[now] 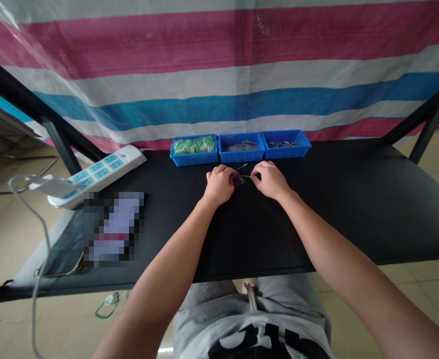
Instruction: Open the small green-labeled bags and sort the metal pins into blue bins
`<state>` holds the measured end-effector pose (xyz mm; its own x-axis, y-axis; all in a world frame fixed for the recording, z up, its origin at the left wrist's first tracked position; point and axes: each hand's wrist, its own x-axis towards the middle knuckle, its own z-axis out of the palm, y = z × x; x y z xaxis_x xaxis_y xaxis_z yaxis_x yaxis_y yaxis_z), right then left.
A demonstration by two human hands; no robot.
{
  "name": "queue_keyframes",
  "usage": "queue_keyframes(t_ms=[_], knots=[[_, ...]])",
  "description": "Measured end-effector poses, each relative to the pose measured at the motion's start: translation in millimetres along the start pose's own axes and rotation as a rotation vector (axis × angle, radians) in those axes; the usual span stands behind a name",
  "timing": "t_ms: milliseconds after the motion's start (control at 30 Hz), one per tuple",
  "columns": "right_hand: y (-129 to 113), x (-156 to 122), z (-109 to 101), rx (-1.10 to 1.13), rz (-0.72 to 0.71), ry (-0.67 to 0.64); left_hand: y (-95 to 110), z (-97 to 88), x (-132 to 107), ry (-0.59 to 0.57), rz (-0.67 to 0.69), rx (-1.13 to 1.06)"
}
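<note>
My left hand (220, 183) is closed, pinching a small see-through plastic bag (239, 180) over the black table (257, 229). Close by on the right, my right hand (270, 179) has its fingertips together on a thin metal pin (246, 176), which points left toward the bag. Whether the pin's tip is inside the bag, I cannot tell. Another thin metal piece (243, 166) lies just beyond my hands. Behind them stand three blue bins in a row: the left bin (195, 160) holds green-and-white packets, the middle bin (242, 156) small clear packs, the right bin (289, 151) loose metal pins.
On the left is a white power strip (103, 172) with a plugged-in charger (53, 187) and a hanging cable (42, 224). Nearer the front edge lie a dark flat case (66, 244) and a blurred-out phone-like object (118, 224). A striped sheet (219, 75) hangs behind the table.
</note>
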<state>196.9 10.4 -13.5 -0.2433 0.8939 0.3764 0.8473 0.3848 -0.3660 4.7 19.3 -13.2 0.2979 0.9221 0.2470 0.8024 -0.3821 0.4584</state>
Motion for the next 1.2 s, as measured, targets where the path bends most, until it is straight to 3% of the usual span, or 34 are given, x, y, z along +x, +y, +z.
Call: queue_keyframes(t_ms=[133, 400, 633, 867, 1000, 1200], knots=[[2, 1, 2, 0.000, 0.007, 0.011, 2, -1.6, 0, 0.012, -0.015, -0.004], [-5, 2, -1, 0.187, 0.002, 0.178, 11, -9.7, -1, 0.130, -0.026, -0.108], [-17, -1, -5, 0.281, -0.115, 0.160, 10, -10.7, -3, 0.075, 0.115, -0.152], [-15, -1, -4, 0.335, 0.007, 0.159, 13, -13.9, -3, 0.105, 0.126, -0.164], [-17, -1, -9, 0.302, 0.016, 0.085, 13, -14.0, -3, 0.107, 0.125, -0.162], [-20, -1, -11, 0.355, 0.025, 0.076, 13, -13.5, -3, 0.106, 0.113, -0.151]])
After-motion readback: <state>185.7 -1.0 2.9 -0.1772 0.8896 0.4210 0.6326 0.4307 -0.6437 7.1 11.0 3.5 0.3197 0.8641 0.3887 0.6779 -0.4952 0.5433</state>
